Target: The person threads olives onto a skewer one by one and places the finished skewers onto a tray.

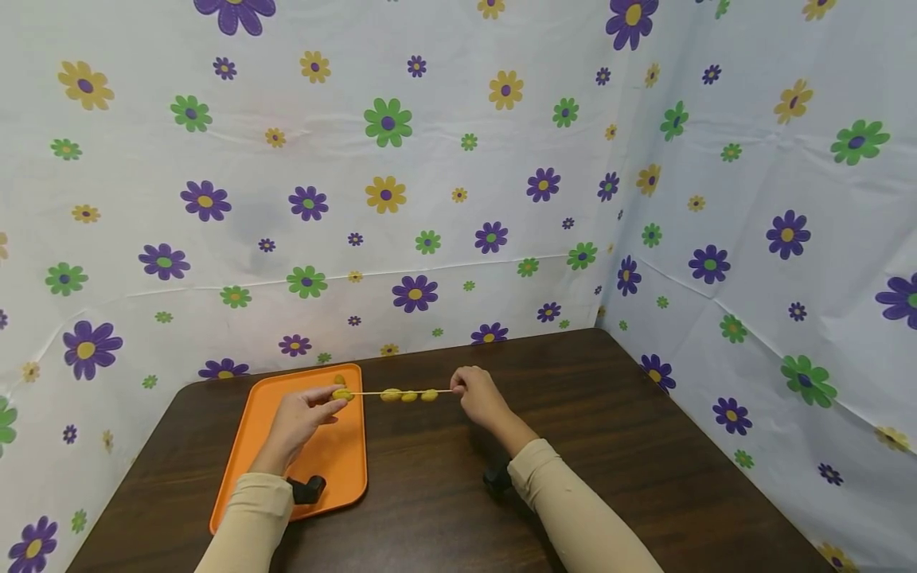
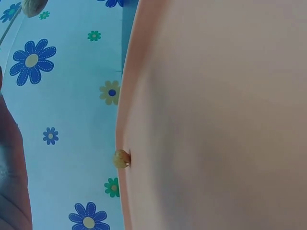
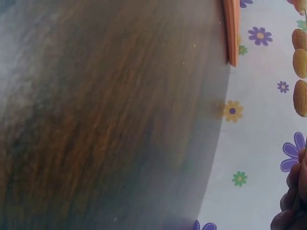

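A thin wooden skewer (image 1: 370,393) is held level above the table, and several small yellow oval fruits (image 1: 409,396) are threaded along its middle. My right hand (image 1: 485,398) grips the skewer's right end with curled fingers. At the other end, my left hand (image 1: 299,419) pinches one more yellow oval fruit (image 1: 342,394) between thumb and fingers at the skewer's tip. How far the tip has entered that fruit cannot be made out. In the right wrist view, the threaded fruits (image 3: 300,63) show wrinkled skins above the curled fingers.
An orange tray (image 1: 337,461) lies on the dark wooden table (image 1: 423,485) under my left hand. Another yellow fruit (image 2: 122,158) sits near the tray's far edge. A flower-printed cloth (image 1: 444,159) hangs behind the table and along its right side.
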Demonstrator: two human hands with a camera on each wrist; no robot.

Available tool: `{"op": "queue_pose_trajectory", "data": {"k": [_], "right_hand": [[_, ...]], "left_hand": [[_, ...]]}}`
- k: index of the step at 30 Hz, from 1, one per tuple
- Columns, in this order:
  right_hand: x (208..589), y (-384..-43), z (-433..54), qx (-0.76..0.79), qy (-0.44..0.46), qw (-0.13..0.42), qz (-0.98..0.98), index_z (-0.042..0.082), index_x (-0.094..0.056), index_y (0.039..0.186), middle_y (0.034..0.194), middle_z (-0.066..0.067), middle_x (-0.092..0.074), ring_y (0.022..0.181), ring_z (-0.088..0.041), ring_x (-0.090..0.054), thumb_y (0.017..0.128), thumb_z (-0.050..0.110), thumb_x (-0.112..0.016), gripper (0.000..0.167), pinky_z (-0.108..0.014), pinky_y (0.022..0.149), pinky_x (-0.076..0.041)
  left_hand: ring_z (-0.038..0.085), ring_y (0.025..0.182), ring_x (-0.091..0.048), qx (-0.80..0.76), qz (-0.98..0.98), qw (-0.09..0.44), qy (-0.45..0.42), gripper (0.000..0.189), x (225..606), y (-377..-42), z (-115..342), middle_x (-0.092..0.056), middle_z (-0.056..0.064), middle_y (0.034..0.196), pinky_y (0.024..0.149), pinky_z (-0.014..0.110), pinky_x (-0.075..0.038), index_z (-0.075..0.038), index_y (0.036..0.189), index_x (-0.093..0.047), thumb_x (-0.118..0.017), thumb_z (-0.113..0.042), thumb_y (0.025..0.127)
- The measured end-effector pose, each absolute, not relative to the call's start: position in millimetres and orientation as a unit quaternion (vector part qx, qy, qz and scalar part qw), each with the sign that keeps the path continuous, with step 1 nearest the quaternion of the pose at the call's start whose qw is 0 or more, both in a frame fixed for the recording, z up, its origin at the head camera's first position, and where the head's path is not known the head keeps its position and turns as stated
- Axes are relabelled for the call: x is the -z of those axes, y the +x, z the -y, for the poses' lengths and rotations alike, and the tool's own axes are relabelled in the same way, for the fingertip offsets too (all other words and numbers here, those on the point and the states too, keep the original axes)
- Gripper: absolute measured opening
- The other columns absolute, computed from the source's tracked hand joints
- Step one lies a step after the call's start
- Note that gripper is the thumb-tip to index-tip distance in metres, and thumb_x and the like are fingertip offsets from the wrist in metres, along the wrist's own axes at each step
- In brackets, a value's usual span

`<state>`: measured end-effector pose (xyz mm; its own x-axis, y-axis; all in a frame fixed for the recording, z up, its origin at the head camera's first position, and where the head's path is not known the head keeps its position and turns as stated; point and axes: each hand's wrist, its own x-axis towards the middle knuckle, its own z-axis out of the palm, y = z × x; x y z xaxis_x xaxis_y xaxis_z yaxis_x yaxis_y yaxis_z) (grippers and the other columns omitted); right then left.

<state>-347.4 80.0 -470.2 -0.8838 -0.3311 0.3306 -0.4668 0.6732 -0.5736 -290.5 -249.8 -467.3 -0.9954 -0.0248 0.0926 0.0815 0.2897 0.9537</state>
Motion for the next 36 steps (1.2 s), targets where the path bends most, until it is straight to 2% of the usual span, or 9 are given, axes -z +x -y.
{"op": "queue_pose_trajectory", "data": {"k": [5, 13, 22, 25, 31, 36], "right_hand": [[467.8, -346.9, -78.1, -0.332, 0.223, 0.106, 0.910, 0.007, -0.063, 0.084, 0.085, -0.008, -0.061, 0.083, -0.021, -0.053, 0.090, -0.013, -0.065, 0.021, -0.038, 0.077, -0.050], [472.0, -345.4, -74.9, -0.325, 0.230, 0.128, 0.908, 0.008, -0.063, 0.079, 0.079, -0.002, -0.059, 0.078, -0.018, -0.053, 0.084, -0.017, -0.066, 0.026, -0.034, 0.072, -0.049], [470.3, -344.1, -72.0, -0.333, 0.224, 0.101, 0.911, 0.008, -0.063, 0.082, 0.084, -0.006, -0.061, 0.081, -0.019, -0.053, 0.088, -0.014, -0.066, 0.023, -0.035, 0.074, -0.049], [470.3, -343.6, -72.0, -0.334, 0.227, 0.106, 0.909, 0.009, -0.063, 0.081, 0.083, -0.005, -0.061, 0.081, -0.019, -0.053, 0.087, -0.014, -0.065, 0.024, -0.035, 0.074, -0.048], [470.5, -343.4, -71.2, -0.329, 0.231, 0.121, 0.908, 0.009, -0.062, 0.079, 0.079, 0.000, -0.057, 0.079, -0.018, -0.052, 0.086, -0.015, -0.066, 0.025, -0.034, 0.073, -0.047], [470.6, -343.9, -70.2, -0.327, 0.231, 0.116, 0.909, 0.009, -0.062, 0.079, 0.080, 0.000, -0.057, 0.080, -0.017, -0.052, 0.086, -0.015, -0.066, 0.026, -0.034, 0.073, -0.047]], "left_hand": [[0.038, 0.103, -0.067, 0.593, 0.803, 0.057, -0.027, 0.046, 465.6, -289.6, 247.2, -0.069, 0.014, 0.108, 0.077, 0.027, -0.060, 0.003, 0.131, -0.066, -0.077, -0.018, 0.092], [0.044, 0.102, -0.066, 0.589, 0.806, 0.049, -0.042, 0.042, 468.5, -288.3, 246.2, -0.070, 0.015, 0.108, 0.077, 0.030, -0.061, 0.003, 0.129, -0.068, -0.077, -0.014, 0.091], [0.044, 0.105, -0.066, 0.604, 0.794, 0.044, -0.058, 0.042, 469.7, -285.9, 245.2, -0.069, 0.015, 0.105, 0.079, 0.029, -0.060, 0.004, 0.129, -0.067, -0.077, -0.013, 0.091], [0.043, 0.104, -0.067, 0.619, 0.782, 0.040, -0.062, 0.043, 471.5, -285.4, 245.5, -0.068, 0.016, 0.104, 0.081, 0.032, -0.060, 0.005, 0.129, -0.066, -0.077, -0.012, 0.091], [0.041, 0.104, -0.069, 0.629, 0.775, 0.025, -0.059, 0.047, 471.6, -284.0, 246.7, -0.068, 0.015, 0.105, 0.089, 0.046, -0.057, 0.008, 0.132, -0.063, -0.077, -0.012, 0.091], [0.040, 0.103, -0.069, 0.619, 0.782, 0.025, -0.066, 0.046, 470.9, -282.7, 246.8, -0.067, 0.014, 0.104, 0.088, 0.042, -0.058, 0.008, 0.131, -0.064, -0.077, -0.013, 0.092]]}}
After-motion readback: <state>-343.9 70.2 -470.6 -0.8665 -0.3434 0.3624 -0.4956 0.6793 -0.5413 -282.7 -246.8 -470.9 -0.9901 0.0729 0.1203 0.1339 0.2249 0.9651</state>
